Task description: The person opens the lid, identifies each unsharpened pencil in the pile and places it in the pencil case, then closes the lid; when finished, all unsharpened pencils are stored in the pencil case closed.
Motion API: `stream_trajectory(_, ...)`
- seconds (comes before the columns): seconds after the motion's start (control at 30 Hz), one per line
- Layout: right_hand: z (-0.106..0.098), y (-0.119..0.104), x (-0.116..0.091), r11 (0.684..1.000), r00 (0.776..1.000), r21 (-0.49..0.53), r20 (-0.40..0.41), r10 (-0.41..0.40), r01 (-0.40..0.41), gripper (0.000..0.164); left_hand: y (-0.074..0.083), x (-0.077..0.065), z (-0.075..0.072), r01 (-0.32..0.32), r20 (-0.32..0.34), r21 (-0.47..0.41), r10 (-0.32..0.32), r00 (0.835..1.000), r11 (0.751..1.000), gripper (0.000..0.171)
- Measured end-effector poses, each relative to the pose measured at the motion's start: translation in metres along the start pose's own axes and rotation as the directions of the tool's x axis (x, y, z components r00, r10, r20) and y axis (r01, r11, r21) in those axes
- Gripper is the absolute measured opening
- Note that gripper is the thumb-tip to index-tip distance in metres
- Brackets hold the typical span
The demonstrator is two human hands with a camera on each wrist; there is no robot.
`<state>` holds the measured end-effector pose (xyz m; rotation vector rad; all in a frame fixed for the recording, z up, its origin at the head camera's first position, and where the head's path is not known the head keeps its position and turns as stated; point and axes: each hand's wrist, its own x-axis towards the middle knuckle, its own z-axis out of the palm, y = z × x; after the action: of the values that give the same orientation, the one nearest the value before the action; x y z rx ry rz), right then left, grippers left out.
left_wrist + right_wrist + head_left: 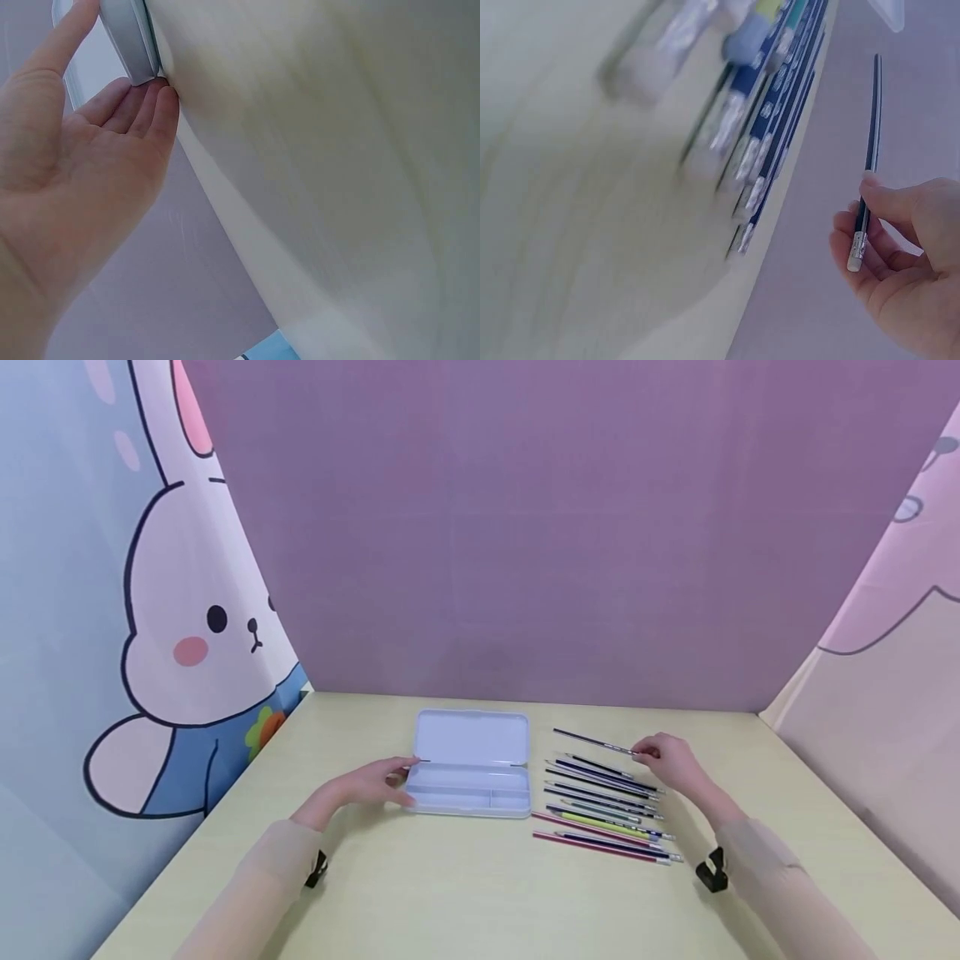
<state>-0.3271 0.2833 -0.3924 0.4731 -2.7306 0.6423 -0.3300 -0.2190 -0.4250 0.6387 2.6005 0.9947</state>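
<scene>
An open pencil case (471,811), pale bluish white with a few compartments, lies on the table with its lid (471,737) folded back. My left hand (372,782) holds its left end, thumb toward the front corner and fingers (142,109) curled at the back corner. My right hand (670,760) pinches a dark striped pencil (873,127) between thumb and fingers near its white eraser end. That pencil points left, beyond the other pencils. Several pencils (600,785) lie in a loose row between the case and my right hand, eraser ends to the right.
Among the lying pencils are a yellow-green one (596,821) and red ones (600,847) nearest the front. A purple backdrop (480,543) rises behind the pale wooden table (480,893). A rabbit-print cloth (172,677) hangs at the left and a pink cloth (892,635) at the right.
</scene>
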Motion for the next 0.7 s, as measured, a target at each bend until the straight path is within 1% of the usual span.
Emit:
stream_trajectory(0.2,0.007,-0.014,0.005,0.999,1.000,0.034,0.008,-0.009,0.008,0.012,0.000,-0.001,-0.001,-0.013,0.007,-0.006,0.013,1.000,1.000,0.081)
stream_trajectory(0.4,0.016,-0.029,0.009,0.997,0.999,0.077,0.013,-0.031,0.030,0.012,-0.003,0.001,0.001,0.015,0.005,-0.027,-0.015,1.000,1.000,0.081)
stream_trajectory(0.57,0.024,-0.039,0.012,0.994,0.998,0.092,0.020,-0.057,0.055,0.012,-0.005,0.001,0.001,0.022,0.011,-0.029,-0.022,1.000,0.999,0.081)
stream_trajectory(0.7,0.030,-0.048,0.015,0.990,0.996,0.104,0.016,-0.092,0.090,0.010,-0.004,0.000,0.000,0.007,0.015,-0.030,-0.007,1.000,1.000,0.081)
